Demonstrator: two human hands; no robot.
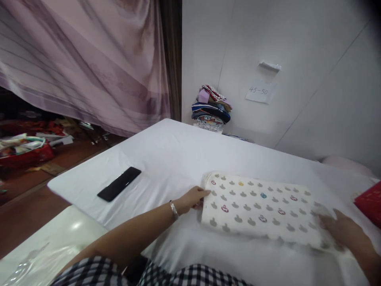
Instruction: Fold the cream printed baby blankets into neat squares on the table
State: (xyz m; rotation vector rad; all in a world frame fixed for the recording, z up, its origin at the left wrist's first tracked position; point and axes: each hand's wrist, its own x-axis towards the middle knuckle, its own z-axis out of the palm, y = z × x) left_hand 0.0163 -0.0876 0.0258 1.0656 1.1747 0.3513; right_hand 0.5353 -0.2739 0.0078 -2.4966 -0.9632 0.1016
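A folded cream cloth (262, 208) printed with small grey and coloured shapes lies flat on the white sheet (178, 159). My left hand (195, 198), a bracelet on its wrist, has its fingers curled onto the cloth's left edge. Over at the cloth's right end, my right hand (337, 228) rests with its fingers pressed on the fabric; it is blurred and partly veiled by the cloth's edge. Both forearms reach in from the bottom of the picture, above a black-and-white checked garment.
A black phone (119, 183) lies on the sheet to the left. A stack of folded clothes (212, 109) stands against the white wall at the back. A paper note (258, 91) is stuck on the wall. Something red (370, 202) sits at the right edge. A pink curtain (89, 59) hangs at left.
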